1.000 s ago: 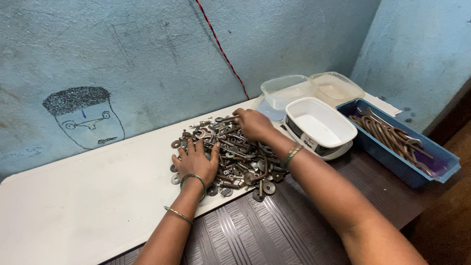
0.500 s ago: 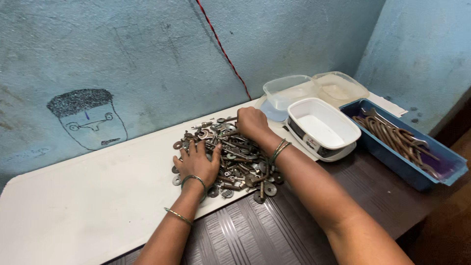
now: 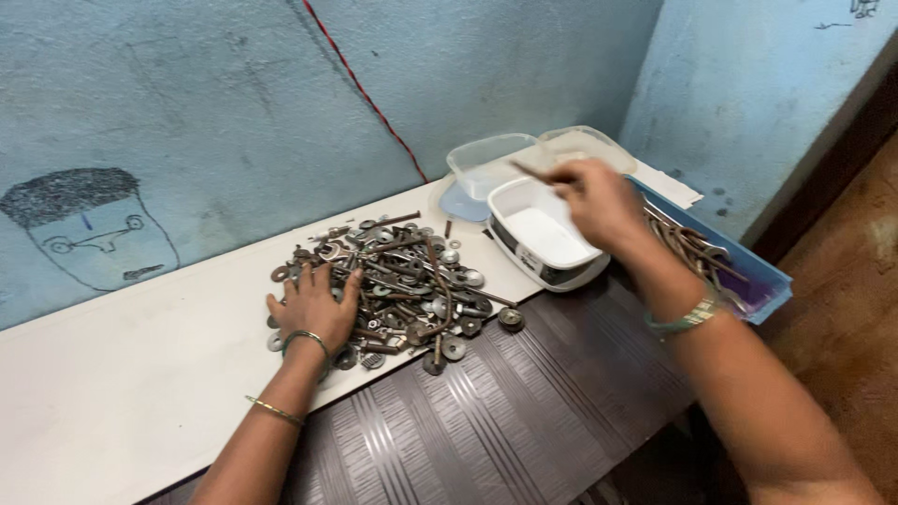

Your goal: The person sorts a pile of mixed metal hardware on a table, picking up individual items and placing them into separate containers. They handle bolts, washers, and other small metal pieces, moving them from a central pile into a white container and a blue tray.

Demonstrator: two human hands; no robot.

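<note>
- Hardware is seen from the head camera as a rusty heap of bolts, washers and nuts [image 3: 402,281], piled on a white board [image 3: 140,393] that lies along a blue wall.
- The left hand [image 3: 313,304] is laid flat on the near left edge of the heap, fingers spread over the pieces; nothing is pinched in it.
- A green bangle [image 3: 304,339] and a thin gold bangle [image 3: 274,410] are worn on the left wrist and forearm.
- The right hand [image 3: 599,201] is raised above a white rectangular tub [image 3: 547,238], well apart from the heap; its fingers are closed around a long thin rusty bolt [image 3: 531,172], whose end sticks out to the left.
- A pale bangle [image 3: 687,320] is worn on the right wrist.
- Behind the white tub, two clear plastic containers [image 3: 486,164] are set side by side against the wall.
- To the right, a blue tray [image 3: 762,281] filled with long rusty rods is partly hidden by the right forearm.
- The near part of the table is covered by a dark ribbed mat [image 3: 505,421].
- A face drawing [image 3: 89,229] is marked on the wall at the left.
</note>
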